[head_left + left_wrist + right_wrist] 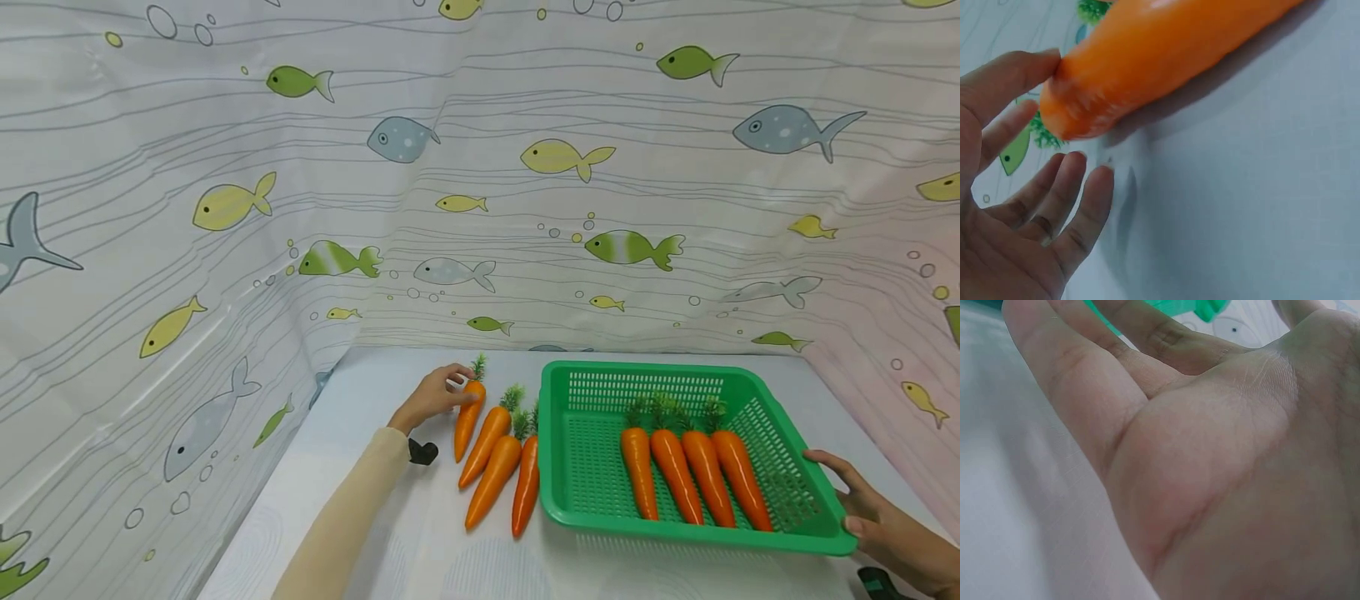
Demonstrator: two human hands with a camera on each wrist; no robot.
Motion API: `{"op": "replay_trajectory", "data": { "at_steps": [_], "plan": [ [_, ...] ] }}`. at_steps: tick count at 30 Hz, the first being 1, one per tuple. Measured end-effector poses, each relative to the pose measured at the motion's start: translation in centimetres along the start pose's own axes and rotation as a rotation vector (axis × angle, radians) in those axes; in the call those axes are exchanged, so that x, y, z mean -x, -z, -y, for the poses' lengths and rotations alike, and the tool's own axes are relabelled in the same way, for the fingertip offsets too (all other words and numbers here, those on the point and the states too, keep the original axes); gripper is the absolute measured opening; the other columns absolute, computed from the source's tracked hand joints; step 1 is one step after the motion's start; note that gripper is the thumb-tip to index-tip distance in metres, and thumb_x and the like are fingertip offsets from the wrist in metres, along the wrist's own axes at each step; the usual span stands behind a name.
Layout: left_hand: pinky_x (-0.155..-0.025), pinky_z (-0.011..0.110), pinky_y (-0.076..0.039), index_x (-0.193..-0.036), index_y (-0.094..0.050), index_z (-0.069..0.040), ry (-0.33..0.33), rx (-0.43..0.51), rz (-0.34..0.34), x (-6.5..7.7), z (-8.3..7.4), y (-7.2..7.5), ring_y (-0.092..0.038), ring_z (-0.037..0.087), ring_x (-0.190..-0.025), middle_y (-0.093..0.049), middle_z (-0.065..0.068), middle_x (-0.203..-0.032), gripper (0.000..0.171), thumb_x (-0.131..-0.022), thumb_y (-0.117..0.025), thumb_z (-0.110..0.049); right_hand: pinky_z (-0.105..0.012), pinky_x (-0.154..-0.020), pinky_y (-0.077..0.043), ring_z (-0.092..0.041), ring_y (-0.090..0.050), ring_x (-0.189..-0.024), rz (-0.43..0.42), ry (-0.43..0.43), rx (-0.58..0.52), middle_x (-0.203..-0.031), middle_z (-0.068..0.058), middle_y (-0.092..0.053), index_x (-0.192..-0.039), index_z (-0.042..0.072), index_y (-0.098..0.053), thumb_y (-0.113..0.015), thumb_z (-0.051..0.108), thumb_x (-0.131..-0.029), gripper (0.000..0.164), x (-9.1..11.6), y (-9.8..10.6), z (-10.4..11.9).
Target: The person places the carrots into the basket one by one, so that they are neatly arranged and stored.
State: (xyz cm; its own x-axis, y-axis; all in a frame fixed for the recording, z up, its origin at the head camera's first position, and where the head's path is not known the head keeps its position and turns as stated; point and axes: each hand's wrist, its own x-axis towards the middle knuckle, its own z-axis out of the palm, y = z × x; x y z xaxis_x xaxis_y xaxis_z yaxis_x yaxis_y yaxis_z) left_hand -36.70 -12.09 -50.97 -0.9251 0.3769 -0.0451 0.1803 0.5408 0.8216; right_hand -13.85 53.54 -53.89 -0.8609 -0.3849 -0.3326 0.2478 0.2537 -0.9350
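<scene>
In the head view my left hand [437,390] is at the leafy end of the leftmost orange carrot [468,423] on the table. Seen from the left wrist, its thumb touches the top of that carrot [1160,53], and the other fingers are spread, not closed round it. Several more carrots [496,479] lie just to the right, green tufts pointing away. A green plastic basket [551,467] holds several carrots [693,479] side by side. My right hand [877,508] holds the basket's right rim. In the right wrist view the palm [1210,456] hides most of the basket.
The white table [382,517] runs back to a sheet [525,200] printed with fish, which also rises on the left and right. The basket stands close beside the loose carrots. A dark strap piece [424,452] shows at the left wrist.
</scene>
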Motion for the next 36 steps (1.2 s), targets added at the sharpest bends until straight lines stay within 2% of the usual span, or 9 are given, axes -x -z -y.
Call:
{"op": "replay_trajectory", "data": {
  "at_steps": [3, 10, 18, 26, 27, 30, 31, 34, 36],
  "plan": [
    [-0.076, 0.038, -0.06, -0.128, -0.067, -0.021, 0.029, -0.01, 0.014, 0.0, 0.1, -0.1, -0.063, 0.03, -0.11, -0.058, 0.014, -0.133, 0.041, -0.092, -0.081, -0.033, -0.049, -0.088, -0.056, -0.016, -0.062, -0.111, 0.004, 0.002, -0.002, -0.141, 0.007, -0.037, -0.137, 0.074, -0.007, -0.043, 0.034, -0.11, 0.06, 0.0, 0.0, 0.1],
    [-0.076, 0.039, -0.06, -0.136, -0.064, -0.02, 0.043, -0.036, 0.086, -0.4, 0.0, -0.1, -0.065, 0.028, -0.109, -0.058, 0.015, -0.134, 0.046, -0.095, -0.077, -0.034, -0.051, -0.088, -0.055, -0.014, -0.062, -0.113, 0.055, 0.027, -0.081, -0.127, 0.034, -0.04, -0.14, 0.071, -0.007, -0.041, 0.03, -0.111, 0.061, 0.0, 0.2, -0.2],
    [-0.071, 0.036, -0.058, -0.139, -0.063, -0.014, 0.034, -0.06, 0.129, -0.9, -0.9, -0.5, -0.063, 0.023, -0.091, -0.056, 0.015, -0.135, 0.048, -0.096, -0.076, -0.03, -0.049, -0.085, -0.058, -0.011, -0.062, -0.111, 0.013, 0.029, -0.055, -0.126, 0.038, -0.036, -0.142, 0.069, -0.005, -0.045, 0.032, -0.108, 0.064, -0.1, 0.3, -0.6],
    [-0.067, 0.033, -0.055, -0.136, -0.064, -0.015, 0.046, -0.111, 0.117, -0.9, -1.5, -1.0, -0.061, 0.023, -0.082, -0.056, 0.015, -0.135, 0.049, -0.093, -0.078, -0.032, -0.056, -0.086, -0.057, -0.012, -0.06, -0.11, -0.05, -0.002, 0.056, -0.149, -0.016, -0.031, -0.138, 0.072, -0.005, -0.046, 0.039, -0.107, 0.061, -0.1, -0.1, -0.3],
    [-0.067, 0.033, -0.055, -0.136, -0.064, -0.015, 0.048, -0.118, 0.114, -0.9, -1.6, -1.1, -0.061, 0.023, -0.083, -0.056, 0.015, -0.135, 0.049, -0.093, -0.079, -0.031, -0.055, -0.087, -0.057, -0.011, -0.06, -0.11, -0.048, -0.004, 0.06, -0.149, -0.014, -0.031, -0.137, 0.072, -0.004, -0.046, 0.039, -0.108, 0.061, -0.1, -0.1, -0.3],
    [-0.069, 0.034, -0.056, -0.134, -0.065, -0.014, 0.047, -0.114, 0.106, -0.9, -1.5, -1.1, -0.062, 0.023, -0.086, -0.058, 0.014, -0.133, 0.048, -0.092, -0.08, -0.029, -0.055, -0.086, -0.056, -0.014, -0.059, -0.111, -0.049, -0.006, 0.068, -0.149, -0.026, -0.03, -0.136, 0.073, -0.004, -0.045, 0.038, -0.108, 0.061, -0.1, -0.3, -0.1],
    [-0.07, 0.034, -0.056, -0.134, -0.065, -0.014, 0.045, -0.11, 0.104, -0.9, -1.5, -1.0, -0.062, 0.023, -0.088, -0.058, 0.013, -0.132, 0.047, -0.091, -0.08, -0.028, -0.056, -0.086, -0.056, -0.015, -0.059, -0.111, -0.049, -0.004, 0.072, -0.15, -0.035, -0.023, -0.136, 0.073, -0.002, -0.045, 0.038, -0.108, 0.061, -0.1, -0.4, -0.1],
    [-0.074, 0.035, -0.057, -0.133, -0.066, -0.012, 0.034, -0.081, 0.096, -0.8, -1.3, -0.9, -0.063, 0.023, -0.092, -0.06, 0.012, -0.13, 0.048, -0.09, -0.081, -0.027, -0.059, -0.086, -0.056, -0.02, -0.058, -0.112, -0.056, -0.007, 0.071, -0.149, -0.046, -0.009, -0.136, 0.073, -0.001, -0.045, 0.039, -0.108, 0.062, -0.2, -0.5, -0.1],
    [-0.076, 0.036, -0.057, -0.133, -0.066, -0.01, 0.023, -0.064, 0.091, -0.7, -1.3, -0.7, -0.064, 0.024, -0.095, -0.06, 0.011, -0.13, 0.048, -0.09, -0.081, -0.026, -0.059, -0.086, -0.056, -0.019, -0.058, -0.112, -0.054, -0.009, 0.052, -0.148, -0.035, -0.023, -0.138, 0.072, -0.001, -0.046, 0.038, -0.107, 0.064, -0.2, -0.2, -0.3]
  ]
}}
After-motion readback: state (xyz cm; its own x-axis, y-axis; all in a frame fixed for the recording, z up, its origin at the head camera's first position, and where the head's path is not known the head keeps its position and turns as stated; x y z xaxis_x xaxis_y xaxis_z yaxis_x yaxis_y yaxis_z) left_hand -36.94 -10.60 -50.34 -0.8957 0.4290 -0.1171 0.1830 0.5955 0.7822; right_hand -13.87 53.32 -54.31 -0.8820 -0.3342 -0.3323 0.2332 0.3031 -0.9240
